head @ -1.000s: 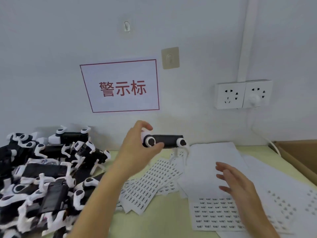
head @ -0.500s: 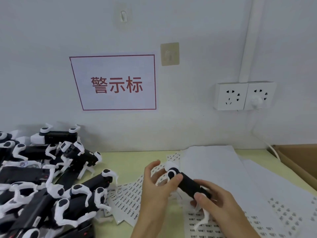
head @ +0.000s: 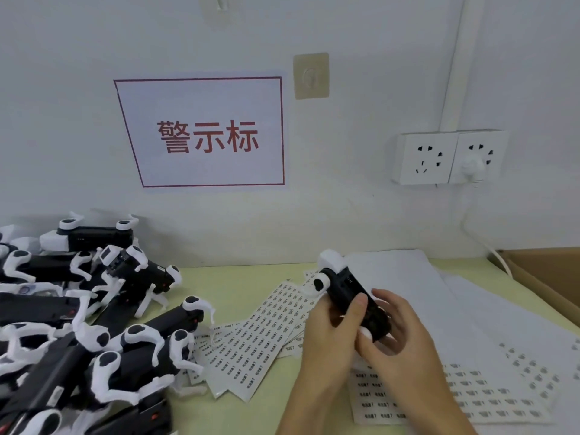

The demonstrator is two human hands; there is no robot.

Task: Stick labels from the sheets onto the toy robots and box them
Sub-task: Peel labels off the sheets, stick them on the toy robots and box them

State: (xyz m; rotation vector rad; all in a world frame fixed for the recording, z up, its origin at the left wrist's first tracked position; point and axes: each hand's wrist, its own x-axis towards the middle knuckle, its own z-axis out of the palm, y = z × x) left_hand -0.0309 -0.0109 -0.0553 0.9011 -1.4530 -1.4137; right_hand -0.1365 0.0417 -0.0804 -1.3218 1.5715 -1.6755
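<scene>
Gripping toy robot (head: 348, 296), both hands.

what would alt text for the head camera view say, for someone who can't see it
Both hands, left hand and right hand, hold one black-and-white toy robot above label sheets spread on a pale green table. A pile of toy robots lies at the left, a cardboard box at the right edge.

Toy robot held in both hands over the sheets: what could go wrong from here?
1. Both hands, left hand and right hand, grip the toy robot, so neither is free to peel a label.
2. The fanned label sheets overlap loosely and may shift.
3. The robot pile crowds their edge; legs could snag.
</scene>
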